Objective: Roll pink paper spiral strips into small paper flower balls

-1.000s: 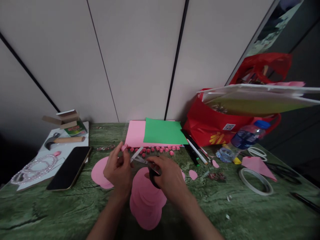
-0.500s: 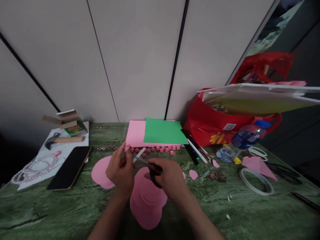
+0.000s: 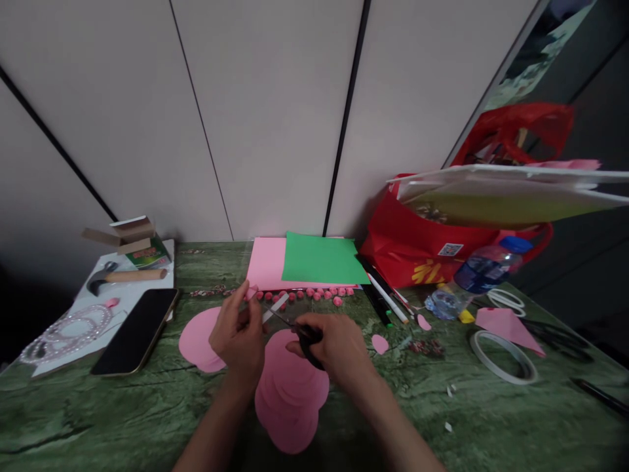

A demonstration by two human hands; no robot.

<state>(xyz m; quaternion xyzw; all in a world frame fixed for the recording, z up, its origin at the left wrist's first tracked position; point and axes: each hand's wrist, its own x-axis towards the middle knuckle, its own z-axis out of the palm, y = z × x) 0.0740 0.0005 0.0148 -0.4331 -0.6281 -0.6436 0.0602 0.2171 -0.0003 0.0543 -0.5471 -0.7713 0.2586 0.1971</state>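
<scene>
My left hand point(image 3: 239, 339) pinches a small pink paper piece point(image 3: 251, 292) between its fingertips, above the green table point(image 3: 122, 406). My right hand point(image 3: 334, 346) is closed round the black handles of a pair of scissors point(image 3: 289, 320), whose blades point left toward the pink piece. Under both hands lies a stack of pink paper circles point(image 3: 291, 393). Another pink circle point(image 3: 196, 337) lies just left of my left hand.
Pink and green sheets point(image 3: 314, 261) and a row of small pink balls point(image 3: 314, 295) lie behind. A phone point(image 3: 137, 329), hammer point(image 3: 122, 276) and beads point(image 3: 69, 328) are at left. Pens point(image 3: 386, 296), a red bag point(image 3: 422, 252), a bottle point(image 3: 484, 269) and tape rolls point(image 3: 501, 354) are at right.
My left hand has shifted slightly right with the pink piece. The scissor blades have closed in toward it, and my right hand moved a little right.
</scene>
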